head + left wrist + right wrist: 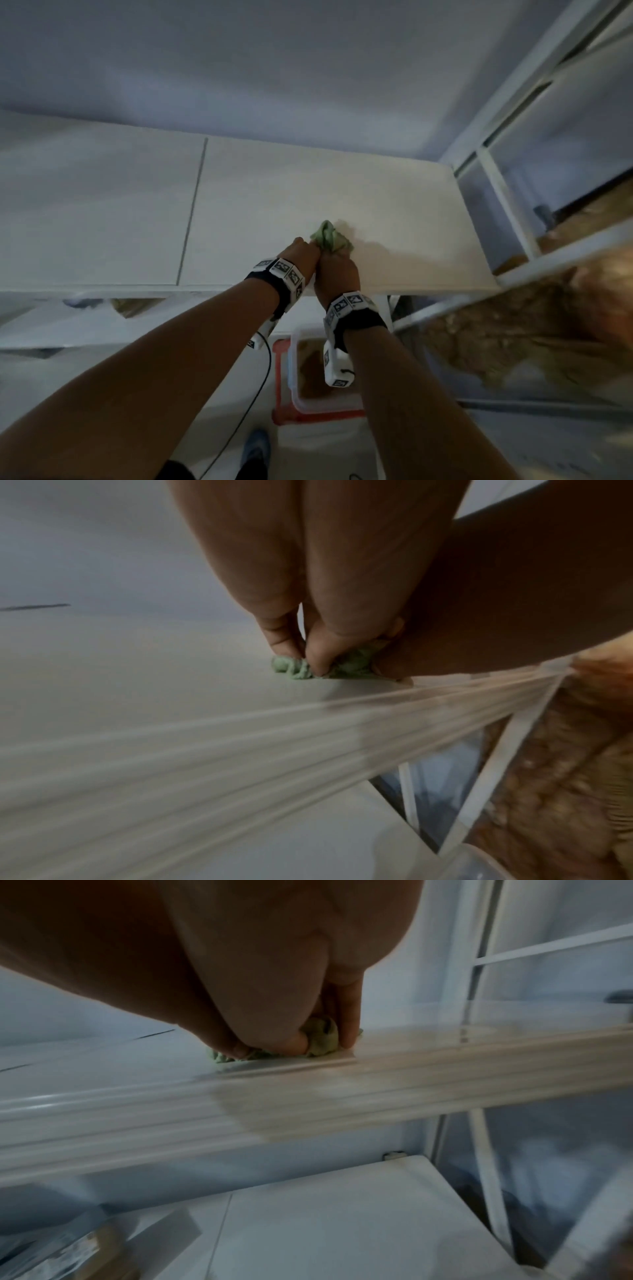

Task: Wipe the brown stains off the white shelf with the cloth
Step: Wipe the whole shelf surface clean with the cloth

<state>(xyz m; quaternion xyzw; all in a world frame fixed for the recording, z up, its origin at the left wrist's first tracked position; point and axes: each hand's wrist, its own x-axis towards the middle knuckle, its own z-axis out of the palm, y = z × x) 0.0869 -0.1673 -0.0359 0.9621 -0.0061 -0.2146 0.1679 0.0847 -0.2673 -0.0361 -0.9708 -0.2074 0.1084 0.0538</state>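
Note:
A bunched green cloth [330, 237] lies on the white shelf [394, 212], near its front edge and right of the middle seam. Both hands are pressed together over it. My left hand [303, 253] pinches the cloth's left part; in the left wrist view its fingers [316, 656] curl onto the cloth [294, 668]. My right hand [337, 270] grips the cloth's near side; in the right wrist view its thumb and fingers [349, 1026] close round the cloth [320, 1039]. No brown stain shows plainly on the shelf; the spot under the cloth is hidden.
A thin dark seam [193, 209] divides the shelf top. White frame posts and rails [507, 209] stand at the right, with a brown mottled surface [548, 322] beyond. Below the shelf sits a clear tub with a red lid [308, 377], and a black cable [253, 397] hangs down.

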